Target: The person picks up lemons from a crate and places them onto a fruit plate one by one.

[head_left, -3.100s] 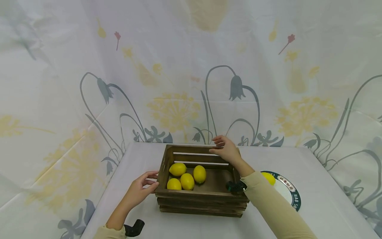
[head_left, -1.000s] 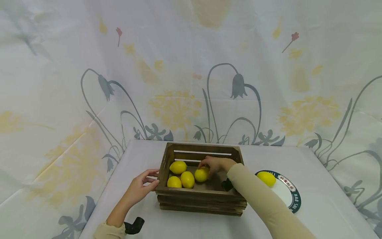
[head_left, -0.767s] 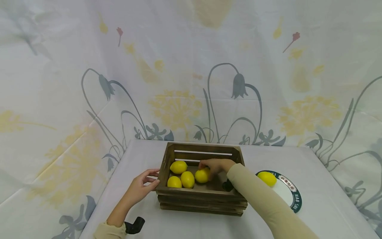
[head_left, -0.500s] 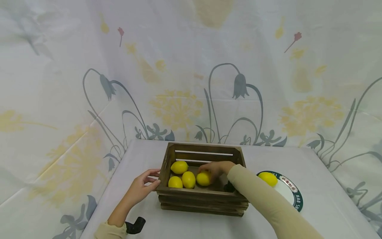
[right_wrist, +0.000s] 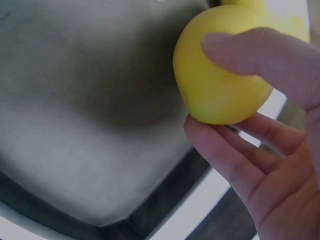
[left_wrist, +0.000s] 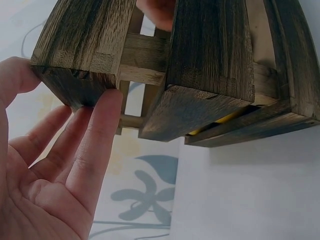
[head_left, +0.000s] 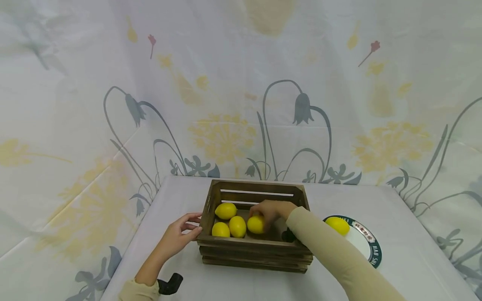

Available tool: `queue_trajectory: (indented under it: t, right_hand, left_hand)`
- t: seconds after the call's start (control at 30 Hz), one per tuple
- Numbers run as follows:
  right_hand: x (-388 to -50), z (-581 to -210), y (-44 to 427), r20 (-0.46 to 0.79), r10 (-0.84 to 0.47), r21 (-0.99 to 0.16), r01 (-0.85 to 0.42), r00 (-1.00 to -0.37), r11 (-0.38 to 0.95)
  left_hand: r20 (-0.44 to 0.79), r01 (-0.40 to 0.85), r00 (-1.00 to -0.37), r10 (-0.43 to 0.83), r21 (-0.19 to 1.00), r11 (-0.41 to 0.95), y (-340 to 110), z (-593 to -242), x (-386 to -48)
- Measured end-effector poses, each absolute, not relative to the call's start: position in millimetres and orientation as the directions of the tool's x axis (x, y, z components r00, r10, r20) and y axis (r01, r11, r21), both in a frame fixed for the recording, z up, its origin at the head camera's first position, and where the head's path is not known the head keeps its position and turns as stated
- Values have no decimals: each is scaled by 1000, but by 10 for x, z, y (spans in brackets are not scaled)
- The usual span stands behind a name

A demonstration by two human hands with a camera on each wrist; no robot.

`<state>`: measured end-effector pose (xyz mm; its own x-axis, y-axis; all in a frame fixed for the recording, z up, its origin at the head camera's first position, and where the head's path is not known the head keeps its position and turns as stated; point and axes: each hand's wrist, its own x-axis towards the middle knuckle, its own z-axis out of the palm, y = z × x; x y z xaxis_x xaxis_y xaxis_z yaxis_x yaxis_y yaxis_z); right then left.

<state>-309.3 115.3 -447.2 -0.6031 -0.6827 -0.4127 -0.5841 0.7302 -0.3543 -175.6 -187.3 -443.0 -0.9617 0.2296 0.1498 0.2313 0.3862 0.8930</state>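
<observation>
My right hand [head_left: 271, 210] reaches into a brown slatted wooden crate [head_left: 256, 255] and grips a lemon [head_left: 256, 225]. In the right wrist view, the thumb lies on top of that lemon [right_wrist: 220, 85] with fingertips beneath it, low over the crate floor. Three more lemons sit in the left half: one behind [head_left: 226, 211], one in the front corner [head_left: 220, 229] and one between [head_left: 237, 227]. Fairly straight fingers of my left hand [head_left: 178, 236] touch the crate's left end; in the left wrist view, fingertips and thumb rest against its top slat [left_wrist: 80, 85].
Right of the crate, a white plate [head_left: 374, 255] with a dark green lettered rim bears one lemon [head_left: 337, 225]; my right sleeve partly covers the plate. Everything stands on a white tabletop [head_left: 410, 234]. A flower-printed sheet [head_left: 241, 100] hangs behind and at both sides.
From above the crate's back wall, my right hand has come down inside and taken hold of the rightmost lemon, which now lies turned. My left hand has stayed at the crate's left end.
</observation>
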Motion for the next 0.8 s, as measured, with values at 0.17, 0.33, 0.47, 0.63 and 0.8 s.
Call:
queue_trajectory:
  t: [0.17, 0.33, 0.47, 0.63, 0.8]
  right_hand:
    - [-3084, -4434, 1173, -323, -720, -405, -598, -614, 691]
    - [-3056, -4360, 1162, -217, -763, -486, -610, -609, 625]
    - [-3053, -4304, 1139, -150, -790, -550, -614, -594, 566]
    - [-3048, -4233, 1118, -101, -790, -579, -610, -605, 542]
    - [-3029, -4144, 1118, -33, -774, -604, -605, -632, 520]
  left_hand:
    - [143, 225, -963, 228, 892, 392, -1867, -4428, -1757]
    - [133, 216, -965, 227, 895, 390, -1867, -4421, -1753]
    - [128, 207, -967, 218, 898, 388, -1863, -4411, -1753]
    - [119, 189, -973, 200, 905, 382, -1852, -4403, -1753]
    - [113, 179, -974, 194, 912, 369, -1845, -4405, -1754]
